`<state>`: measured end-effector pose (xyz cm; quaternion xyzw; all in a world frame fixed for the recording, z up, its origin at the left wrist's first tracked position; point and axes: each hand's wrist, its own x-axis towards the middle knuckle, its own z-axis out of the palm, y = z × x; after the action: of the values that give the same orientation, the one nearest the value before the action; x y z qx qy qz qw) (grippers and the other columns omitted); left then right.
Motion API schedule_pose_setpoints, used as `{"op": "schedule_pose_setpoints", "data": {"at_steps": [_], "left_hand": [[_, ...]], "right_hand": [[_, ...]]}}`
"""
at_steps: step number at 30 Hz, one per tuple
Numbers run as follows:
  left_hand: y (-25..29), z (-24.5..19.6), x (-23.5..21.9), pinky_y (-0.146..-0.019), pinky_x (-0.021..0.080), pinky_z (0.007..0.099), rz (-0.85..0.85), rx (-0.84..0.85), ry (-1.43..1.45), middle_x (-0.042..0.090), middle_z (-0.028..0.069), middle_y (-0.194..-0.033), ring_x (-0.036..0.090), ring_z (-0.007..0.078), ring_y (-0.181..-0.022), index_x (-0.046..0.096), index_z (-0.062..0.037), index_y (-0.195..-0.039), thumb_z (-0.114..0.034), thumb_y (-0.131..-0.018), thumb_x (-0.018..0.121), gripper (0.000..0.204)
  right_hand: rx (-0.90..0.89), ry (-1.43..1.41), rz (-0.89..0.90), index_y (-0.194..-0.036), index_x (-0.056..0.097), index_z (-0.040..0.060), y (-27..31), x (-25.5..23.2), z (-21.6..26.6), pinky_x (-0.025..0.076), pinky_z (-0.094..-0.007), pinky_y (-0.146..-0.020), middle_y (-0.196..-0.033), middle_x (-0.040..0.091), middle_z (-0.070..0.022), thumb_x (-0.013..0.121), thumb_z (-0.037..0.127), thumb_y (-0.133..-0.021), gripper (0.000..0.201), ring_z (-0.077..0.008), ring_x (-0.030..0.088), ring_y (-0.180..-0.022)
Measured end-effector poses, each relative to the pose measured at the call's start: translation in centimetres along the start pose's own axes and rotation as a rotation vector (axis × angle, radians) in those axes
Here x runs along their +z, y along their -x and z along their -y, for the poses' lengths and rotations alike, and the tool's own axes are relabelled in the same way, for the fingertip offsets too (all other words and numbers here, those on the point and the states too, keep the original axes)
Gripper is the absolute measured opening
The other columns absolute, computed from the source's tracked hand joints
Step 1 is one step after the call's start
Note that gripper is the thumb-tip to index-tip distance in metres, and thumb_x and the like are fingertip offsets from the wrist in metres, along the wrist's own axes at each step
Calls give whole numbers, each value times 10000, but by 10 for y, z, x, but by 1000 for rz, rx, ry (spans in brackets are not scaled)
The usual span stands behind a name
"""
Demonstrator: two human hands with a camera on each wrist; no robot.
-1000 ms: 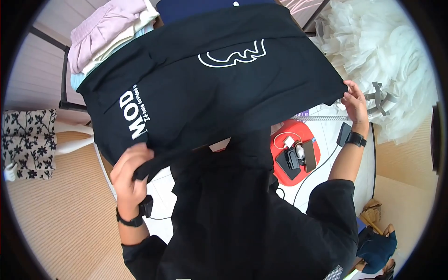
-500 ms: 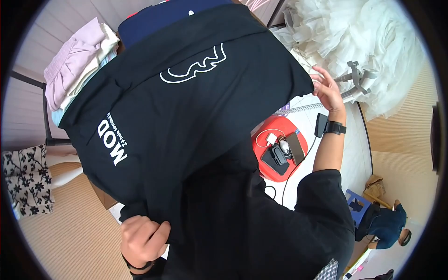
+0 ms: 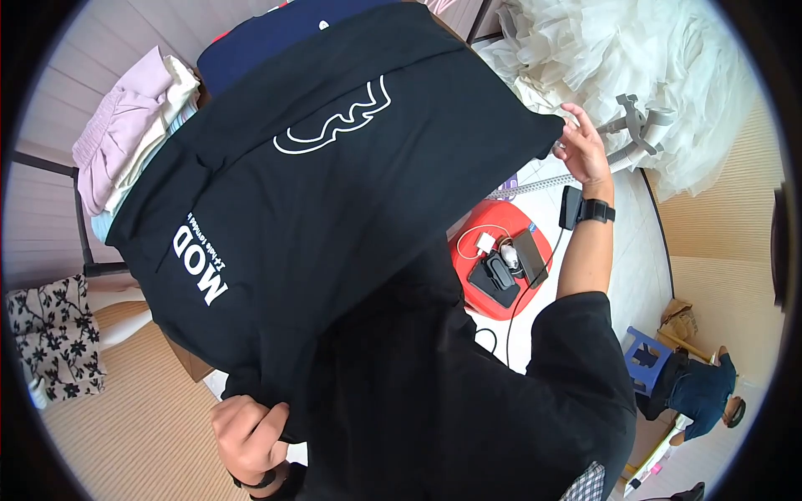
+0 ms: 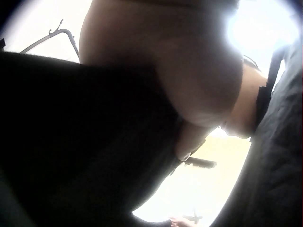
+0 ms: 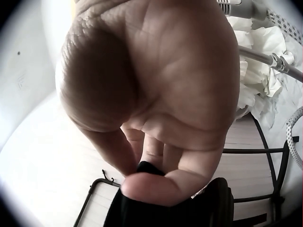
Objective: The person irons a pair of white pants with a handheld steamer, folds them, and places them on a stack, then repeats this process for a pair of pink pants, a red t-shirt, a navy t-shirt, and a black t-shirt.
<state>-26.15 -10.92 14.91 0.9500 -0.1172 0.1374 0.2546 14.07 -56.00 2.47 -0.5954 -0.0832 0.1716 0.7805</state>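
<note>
A black garment (image 3: 334, 192) with white lettering and a white outline print lies spread across the head view, over a stack with dark blue cloth. My left hand (image 3: 251, 434) grips its near edge at the lower left, fingers curled into the cloth. At the far right corner, my right hand (image 3: 585, 150) pinches the garment between thumb and fingers. Dark cloth (image 4: 85, 142) fills much of the left wrist view below the left hand (image 4: 175, 56). In the right wrist view, the fingers of my right hand (image 5: 156, 99) close on black cloth (image 5: 156, 213).
Folded lilac and cream clothes (image 3: 125, 134) lie at the upper left. A red stool (image 3: 468, 292) holds a phone, cables and small devices. White tulle (image 3: 635, 67) and a grey stand (image 3: 639, 125) are at the upper right. A person (image 3: 702, 392) is at the lower right.
The left hand has moved down and toward the body with the garment's edge, drawing the cloth out flatter. The right hand has shifted left in view, still at its corner, as the head view turned.
</note>
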Motion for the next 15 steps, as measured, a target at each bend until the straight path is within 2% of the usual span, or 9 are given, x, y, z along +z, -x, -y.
{"op": "schedule_pose_setpoints", "data": {"at_steps": [3, 5, 9, 11, 15], "left_hand": [[2, -1, 0, -402, 342, 307, -15, -14, -12, 397, 52, -568, 449, 196, -428, 664, -3, -751, -185, -604, 643, 235], [4, -1, 2, -402, 341, 308, -28, -24, -10, 399, 51, -568, 449, 198, -428, 664, -3, -759, -185, -607, 642, 238], [6, 2, 1, -406, 343, 311, -59, -34, -21, 404, 55, -570, 460, 203, -435, 664, -3, -788, -179, -637, 627, 235], [7, 3, 0, -410, 346, 313, -56, -44, -28, 408, 58, -572, 464, 206, -439, 662, -2, -793, -177, -650, 620, 229], [12, 6, -4, -430, 361, 324, -101, -70, -99, 434, 69, -576, 481, 221, -455, 651, -1, -796, -196, -692, 608, 225]], "right_hand": [[21, 16, 54, -1359, 442, 98, -9, 0, 2, 422, -205, -589, -908, 574, 28, 628, 82, -915, 482, -58, 538, -744], [53, 135, 54, -1398, 436, 87, -6, 20, 12, 456, -221, -642, -902, 579, 25, 640, 45, -884, 555, -65, 546, -755], [75, 308, 155, -1385, 474, 40, -2, 2, 11, 481, -231, -735, -967, 620, -1, 636, -1, -852, 559, -85, 582, -834], [191, 565, 148, -1276, 557, -8, -5, -6, 9, 507, -290, -795, -1065, 643, -55, 631, 3, -850, 432, -128, 610, -891], [96, 564, 176, -1201, 599, -9, -12, -6, 12, 509, -321, -796, -1058, 652, -59, 638, 44, -872, 336, -152, 618, -936]]}}
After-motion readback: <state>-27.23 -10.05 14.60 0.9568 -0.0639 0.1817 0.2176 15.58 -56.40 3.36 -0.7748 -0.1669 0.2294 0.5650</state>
